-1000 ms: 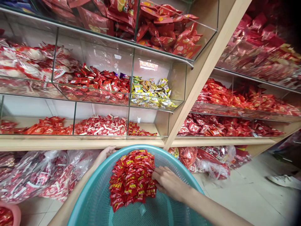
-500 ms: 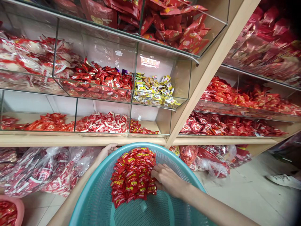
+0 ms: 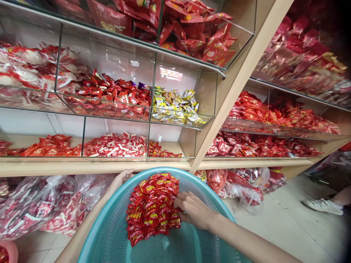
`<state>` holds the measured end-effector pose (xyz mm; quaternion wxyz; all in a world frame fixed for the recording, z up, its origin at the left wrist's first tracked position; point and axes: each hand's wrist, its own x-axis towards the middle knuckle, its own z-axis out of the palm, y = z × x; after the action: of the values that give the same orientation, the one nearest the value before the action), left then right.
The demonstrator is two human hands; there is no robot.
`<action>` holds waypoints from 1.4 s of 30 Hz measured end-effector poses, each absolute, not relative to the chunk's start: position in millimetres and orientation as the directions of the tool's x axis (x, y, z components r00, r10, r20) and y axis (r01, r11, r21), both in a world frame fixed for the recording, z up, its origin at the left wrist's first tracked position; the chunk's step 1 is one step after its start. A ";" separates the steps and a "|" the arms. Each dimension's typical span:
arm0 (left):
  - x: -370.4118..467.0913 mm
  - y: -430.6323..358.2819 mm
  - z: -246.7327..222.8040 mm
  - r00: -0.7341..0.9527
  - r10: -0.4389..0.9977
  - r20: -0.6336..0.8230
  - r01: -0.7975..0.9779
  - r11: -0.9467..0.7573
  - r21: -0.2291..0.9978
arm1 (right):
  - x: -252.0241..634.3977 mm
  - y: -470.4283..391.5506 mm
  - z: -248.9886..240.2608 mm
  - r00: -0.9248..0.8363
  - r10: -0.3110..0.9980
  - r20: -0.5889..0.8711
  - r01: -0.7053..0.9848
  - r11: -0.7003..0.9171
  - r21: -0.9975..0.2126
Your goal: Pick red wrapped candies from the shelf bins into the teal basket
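Note:
A large teal plastic basket (image 3: 93, 223) with mesh sides stands below the shelves. Inside it a thick bundle of small red candy packets (image 3: 153, 204) with yellow lettering hangs or leans above the bottom. My right hand (image 3: 189, 208) reaches in from the right, fingers closed on the bundle's right edge; the thumb side is partly hidden. At the basket's far left rim, my left hand (image 3: 123, 179) grips from outside, its fingertips partly hidden by the rim. A small pale piece (image 3: 165, 242) lies on the basket's bottom.
Shelves (image 3: 65, 166) with clear-fronted bins of wrapped sweets rise ahead. Stuffed plastic bags (image 3: 33, 204) lie under them at left, more bags (image 3: 246, 186) at right. A pink tub (image 3: 9, 250) stands lower left. Another person's shoe (image 3: 322, 205) is on the tiled floor at right.
The view has shifted slightly, so the shelves sit a little further left. Both hands keep their places on the basket and the packets. The other person's foot shows more fully.

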<state>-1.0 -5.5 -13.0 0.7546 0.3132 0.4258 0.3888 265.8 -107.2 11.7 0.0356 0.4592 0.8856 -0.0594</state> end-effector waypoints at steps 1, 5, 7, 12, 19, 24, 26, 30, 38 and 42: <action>-1.6 -4.9 -14.2 0.337 0.852 -0.401 -0.314 0.503 0.805 | 265.2 -107.1 10.9 -0.577 0.809 -0.115 0.817 0.573 -0.070; -2.6 -3.9 -15.4 0.333 0.845 -0.418 -0.315 0.517 0.796 | 264.3 -106.2 6.1 -0.581 0.810 -0.086 0.814 0.578 -0.059; -2.1 -4.4 -13.7 0.339 0.840 -0.423 -0.322 0.526 0.787 | 263.3 -105.8 5.4 -0.585 0.808 -0.076 0.811 0.580 -0.070; -1.2 -5.8 -10.2 0.383 0.829 -0.407 -0.318 0.532 0.784 | 258.7 -106.5 4.9 -0.576 0.816 -0.056 0.818 0.574 -0.047; -3.7 -2.2 -18.7 0.354 0.842 -0.408 -0.320 0.519 0.793 | 257.7 -106.8 -2.2 -0.556 0.831 -0.009 0.831 0.556 -0.022; -4.4 0.3 -22.3 0.307 0.857 -0.414 -0.317 0.502 0.804 | 255.6 -105.2 4.2 -0.556 0.831 -0.019 0.831 0.555 -0.032; -4.3 -0.3 -21.3 0.316 0.855 -0.411 -0.317 0.504 0.804 | 254.4 -104.4 6.6 -0.554 0.832 -0.029 0.832 0.554 -0.032; -4.0 -2.6 -18.5 0.349 0.850 -0.395 -0.315 0.504 0.805 | 252.8 -103.5 10.2 -0.546 0.837 -0.042 0.838 0.546 -0.009; -4.2 -2.1 -18.8 0.387 0.828 -0.405 -0.310 0.530 0.789 | 252.7 -109.1 3.8 -0.557 0.830 -0.027 0.830 0.557 -0.004; -4.0 -2.9 -18.3 0.371 0.842 -0.391 -0.307 0.509 0.804 | 251.8 -110.7 -2.1 -0.560 0.828 -0.018 0.828 0.559 -0.045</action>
<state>-4.0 -2.9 -18.3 0.7627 0.3220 0.4155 0.3768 251.8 -110.7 -2.1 -0.0027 0.4691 0.8828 -0.0240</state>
